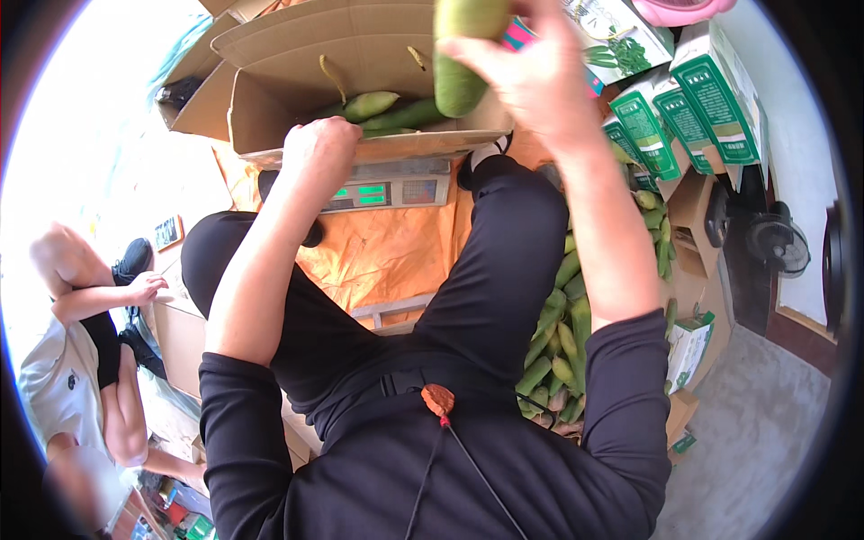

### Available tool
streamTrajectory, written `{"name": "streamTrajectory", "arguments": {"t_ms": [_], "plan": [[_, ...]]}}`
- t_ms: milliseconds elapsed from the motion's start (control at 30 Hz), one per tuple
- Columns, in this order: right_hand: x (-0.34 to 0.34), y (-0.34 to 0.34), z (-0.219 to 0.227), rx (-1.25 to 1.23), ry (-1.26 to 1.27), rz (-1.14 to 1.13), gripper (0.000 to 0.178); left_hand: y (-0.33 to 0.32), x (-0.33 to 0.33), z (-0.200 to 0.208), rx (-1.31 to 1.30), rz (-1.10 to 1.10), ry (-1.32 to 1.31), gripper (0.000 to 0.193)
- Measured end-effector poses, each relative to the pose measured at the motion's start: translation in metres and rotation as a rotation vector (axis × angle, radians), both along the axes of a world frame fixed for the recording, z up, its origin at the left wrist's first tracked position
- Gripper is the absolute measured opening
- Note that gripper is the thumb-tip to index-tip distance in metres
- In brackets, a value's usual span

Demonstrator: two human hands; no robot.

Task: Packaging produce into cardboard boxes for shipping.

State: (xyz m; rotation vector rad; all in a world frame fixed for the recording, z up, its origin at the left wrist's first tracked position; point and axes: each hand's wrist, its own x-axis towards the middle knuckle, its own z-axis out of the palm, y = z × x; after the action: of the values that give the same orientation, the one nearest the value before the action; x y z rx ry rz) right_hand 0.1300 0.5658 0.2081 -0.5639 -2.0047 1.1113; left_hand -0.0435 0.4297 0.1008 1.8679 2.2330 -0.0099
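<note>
My right hand (540,81) is closed around an ear of corn in its smooth green husk (463,63), raised above the right end of an open cardboard box (306,49). More green ears (371,106) lie inside the box. My left hand (319,148) is closed over the box's near edge, its fingertips partly hidden. Under the box sits a digital scale (418,191) with a lit green display. To the right of my legs is a heap of green ears (562,342), partly covered by my right arm.
Orange sheeting (378,261) covers the floor between my legs. Green-and-white cartons (715,94) stand at the upper right, near a black fan (776,243). At the left, another person (67,351) sits beside a cardboard box (175,333).
</note>
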Motion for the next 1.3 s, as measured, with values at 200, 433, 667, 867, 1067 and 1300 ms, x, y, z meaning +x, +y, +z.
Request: {"name": "streamTrajectory", "arguments": {"t_ms": [200,433,667,867,1067,1300], "plan": [[0.006,0.022,-0.043,0.513,-0.503,-0.119,0.056,0.001,0.0,0.0,-0.046,0.022,0.032,0.011],[0.153,0.065,-0.108,0.019,-0.565,-0.401,0.043,0.001,0.001,0.003,-0.035,0.015,0.05,0.012],[0.329,-0.022,-0.264,-0.257,-1.002,-0.534,0.044,0.003,-0.001,0.0,-0.001,0.017,0.049,0.012],[0.324,-0.104,-0.277,-0.295,-1.478,-0.375,0.06,0.005,0.002,0.003,-0.035,0.038,0.03,0.012],[0.294,-0.125,-0.287,-0.165,-1.849,-0.067,0.068,0.005,0.001,0.004,-0.04,0.045,0.024,0.013],[0.292,-0.134,-0.306,0.049,-1.917,-0.056,0.033,0.0,-0.003,0.002,0.007,0.036,0.003,0.013]]}}
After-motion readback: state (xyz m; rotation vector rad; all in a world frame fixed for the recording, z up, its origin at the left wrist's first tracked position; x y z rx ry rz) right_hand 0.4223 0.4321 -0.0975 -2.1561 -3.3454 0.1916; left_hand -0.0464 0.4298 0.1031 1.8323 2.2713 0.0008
